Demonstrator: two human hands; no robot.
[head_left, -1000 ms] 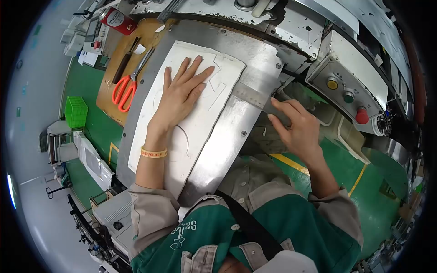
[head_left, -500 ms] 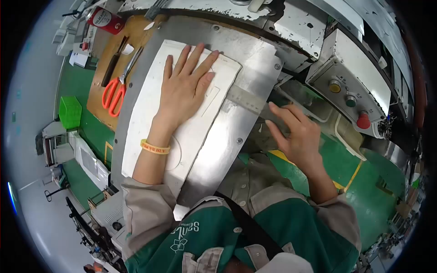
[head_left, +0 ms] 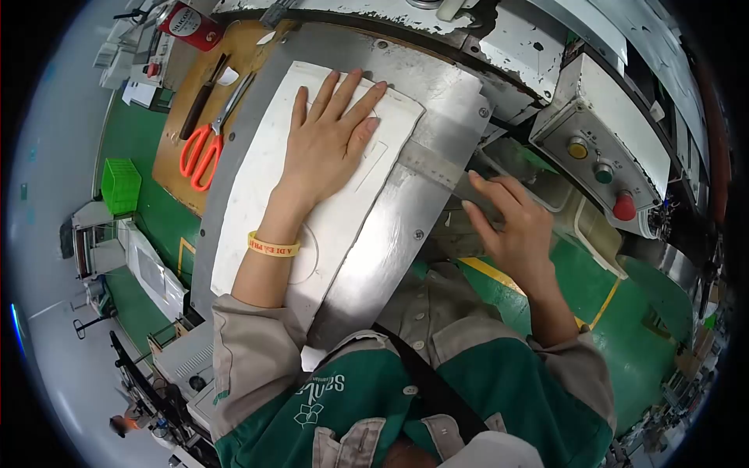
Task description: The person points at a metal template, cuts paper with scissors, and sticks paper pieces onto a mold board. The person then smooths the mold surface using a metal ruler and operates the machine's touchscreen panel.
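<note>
My left hand (head_left: 324, 152) lies flat with fingers spread on a white sheet (head_left: 257, 195), which has a thin rectangle and a circle marked on it. The sheet rests on a metal plate (head_left: 367, 273). From under or beside its right edge a steel ruler (head_left: 431, 165) sticks out across the plate. Just off the ruler's outer end is my right hand (head_left: 519, 226), its thumb and index finger apart and nothing visible between them. Whether a fingertip touches the ruler, I cannot tell.
On a wooden board (head_left: 170, 160) to the left lie orange-handled scissors (head_left: 204, 156), a dark-handled tool (head_left: 199, 105) and a red can (head_left: 191, 27). A control box (head_left: 581, 117) with buttons stands at right, above a plastic bin (head_left: 589, 234). A green basket (head_left: 121, 187) is far left.
The whole view has shifted slightly, with the plate and sheet appearing a little further right. My left hand stays flat on the sheet, and my right hand stays by the ruler's end.
</note>
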